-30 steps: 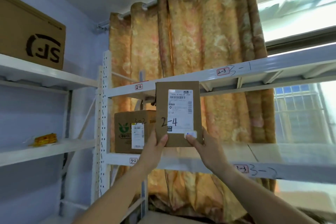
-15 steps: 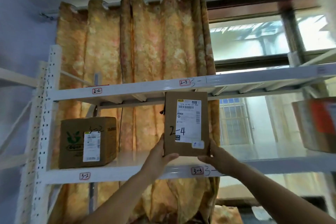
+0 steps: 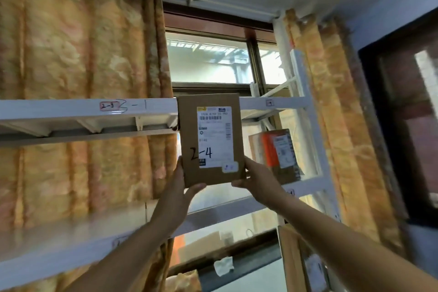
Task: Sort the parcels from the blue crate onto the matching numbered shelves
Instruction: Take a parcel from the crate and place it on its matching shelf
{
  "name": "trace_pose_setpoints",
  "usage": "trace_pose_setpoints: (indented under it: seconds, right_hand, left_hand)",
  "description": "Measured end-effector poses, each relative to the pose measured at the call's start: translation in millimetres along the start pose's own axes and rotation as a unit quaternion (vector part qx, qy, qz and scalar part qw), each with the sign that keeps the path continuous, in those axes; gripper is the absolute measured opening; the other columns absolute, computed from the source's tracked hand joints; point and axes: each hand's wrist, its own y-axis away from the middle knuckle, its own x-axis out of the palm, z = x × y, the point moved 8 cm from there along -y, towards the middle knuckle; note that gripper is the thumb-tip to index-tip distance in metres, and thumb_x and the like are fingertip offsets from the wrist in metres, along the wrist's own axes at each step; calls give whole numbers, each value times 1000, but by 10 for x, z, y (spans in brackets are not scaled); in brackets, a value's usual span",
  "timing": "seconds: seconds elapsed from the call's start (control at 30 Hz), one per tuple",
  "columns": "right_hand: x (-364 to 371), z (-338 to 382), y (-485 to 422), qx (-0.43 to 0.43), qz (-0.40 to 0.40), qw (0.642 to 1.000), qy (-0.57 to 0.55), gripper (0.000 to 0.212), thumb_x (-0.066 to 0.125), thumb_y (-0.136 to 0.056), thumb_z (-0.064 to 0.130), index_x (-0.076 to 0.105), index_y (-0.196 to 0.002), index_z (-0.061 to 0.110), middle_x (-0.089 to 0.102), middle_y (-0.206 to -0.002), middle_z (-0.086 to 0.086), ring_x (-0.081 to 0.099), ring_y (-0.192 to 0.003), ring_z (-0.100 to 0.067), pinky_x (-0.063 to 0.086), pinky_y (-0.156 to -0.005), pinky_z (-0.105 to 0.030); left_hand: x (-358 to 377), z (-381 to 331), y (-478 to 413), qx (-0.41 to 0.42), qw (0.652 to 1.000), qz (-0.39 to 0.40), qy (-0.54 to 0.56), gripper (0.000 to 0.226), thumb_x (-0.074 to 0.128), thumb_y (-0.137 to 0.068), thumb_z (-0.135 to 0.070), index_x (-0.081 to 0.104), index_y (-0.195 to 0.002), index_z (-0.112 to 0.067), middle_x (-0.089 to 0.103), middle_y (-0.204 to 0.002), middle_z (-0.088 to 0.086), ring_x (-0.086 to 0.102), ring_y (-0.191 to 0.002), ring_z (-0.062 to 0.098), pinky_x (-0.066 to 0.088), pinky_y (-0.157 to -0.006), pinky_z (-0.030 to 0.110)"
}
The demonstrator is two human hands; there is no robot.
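I hold a flat brown cardboard parcel (image 3: pixel 211 140) upright in front of me, its white shipping label facing me with "2-4" handwritten on it. My left hand (image 3: pixel 176 193) grips its lower left corner and my right hand (image 3: pixel 257 181) grips its lower right corner. Behind the parcel runs the upper white metal shelf (image 3: pixel 71 108), which carries a red tag reading "2-3" (image 3: pixel 108 105) to the left of the parcel and another small tag (image 3: pixel 269 102) to its right. The blue crate is out of view.
A brown and orange box (image 3: pixel 276 154) stands on the lower shelf (image 3: pixel 305 184) right of the parcel. Orange patterned curtains (image 3: pixel 78 42) hang behind the rack, with a window (image 3: pixel 208 57) between them. More cardboard boxes (image 3: pixel 301 263) sit below at the right.
My view and the parcel have swung to the right along the rack. The 2-2 bay and its box have left the view, and the bay right of the 2-3 tag has come into view.
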Motion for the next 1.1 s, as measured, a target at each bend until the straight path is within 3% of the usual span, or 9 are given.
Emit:
trace_pose_setpoints:
  seconds: [0.07, 0.17, 0.23, 0.37, 0.53, 0.67, 0.8, 0.97, 1.1]
  right_hand:
    - [-330, -208, -33, -2, -26, 1000, -2, 43, 67, -84, 11, 54, -121, 30, 66, -102, 18, 61, -92, 4, 51, -84, -22]
    - [-863, -513, -113, -4, -68, 998, 13, 37, 68, -83, 12, 61, -113, 33, 65, -97, 20, 62, -88, 4, 50, -78, -17]
    - [-1217, -679, -200, -9, -89, 996, 26, 36, 70, -81, 11, 64, -108, 33, 67, -95, 18, 64, -89, -2, 52, -78, -20]
    - [-1780, -914, -442, -33, -97, 993, 66, 37, 68, -83, 11, 59, -100, 43, 63, -86, 26, 61, -79, 10, 43, -65, -6]
    - [-2263, -1052, -893, -63, -125, 989, 43, 44, 71, -80, 14, 54, -101, 50, 67, -88, 22, 66, -83, 5, 51, -71, -18]
    - [-2472, -1038, -1255, -95, -170, 981, -6, 54, 77, -75, 18, 52, -122, 26, 70, -108, 7, 67, -84, 1, 55, -76, -23]
    - [-2634, -1066, -1505, -109, -217, 970, -23, 40, 77, -76, 17, 45, -98, 22, 68, -112, -3, 67, -97, -16, 56, -84, -37]
    - [-2825, -1181, -1781, -117, -230, 966, 2, 33, 73, -81, 13, 44, -94, 23, 69, -106, -1, 64, -89, -10, 48, -66, -13]
    - [-2886, -1435, -2008, -97, -208, 973, 25, 27, 67, -86, 14, 45, -99, 23, 61, -97, 8, 60, -86, -9, 39, -61, -10]
  left_hand:
    - [311, -137, -224, 22, 1000, 4, -3, 60, 62, -88, -26, 28, -131, -50, 52, -125, -28, 50, -106, -21, 43, -94, 19]
    - [789, -340, -580, 40, 999, 4, -8, 59, 62, -88, -26, 26, -121, -59, 55, -119, -28, 56, -106, -10, 44, -94, 23]
    - [1106, -455, -809, 50, 999, 3, -7, 58, 62, -89, -28, 25, -123, -56, 55, -123, -24, 56, -107, -3, 42, -92, 22]
    - [1596, -615, -1257, 71, 997, -16, 4, 59, 59, -87, -37, 26, -135, -46, 51, -129, -21, 55, -113, 4, 42, -95, 26]
    - [1793, -909, -1821, 115, 992, -46, -27, 60, 55, -82, -49, 22, -133, -49, 53, -129, -21, 55, -120, 9, 45, -101, 33]
    - [1618, -1097, -2300, 143, 982, -69, -105, 82, 62, -86, -36, 7, -146, -36, 54, -137, -5, 54, -122, 17, 44, -101, 39]
    - [1578, -1212, -2644, 155, 976, -84, -126, 83, 66, -82, -37, 12, -144, -28, 56, -135, 3, 56, -119, 21, 40, -94, 32]
    - [1839, -1129, -2961, 149, 976, -112, -114, 78, 61, -85, -40, 15, -144, -20, 58, -133, 5, 58, -117, 23, 39, -88, 29]
    - [2094, -1018, -3159, 153, 977, -103, -112, 60, 53, -91, -40, 23, -141, -24, 57, -133, 0, 57, -118, 21, 39, -87, 28]
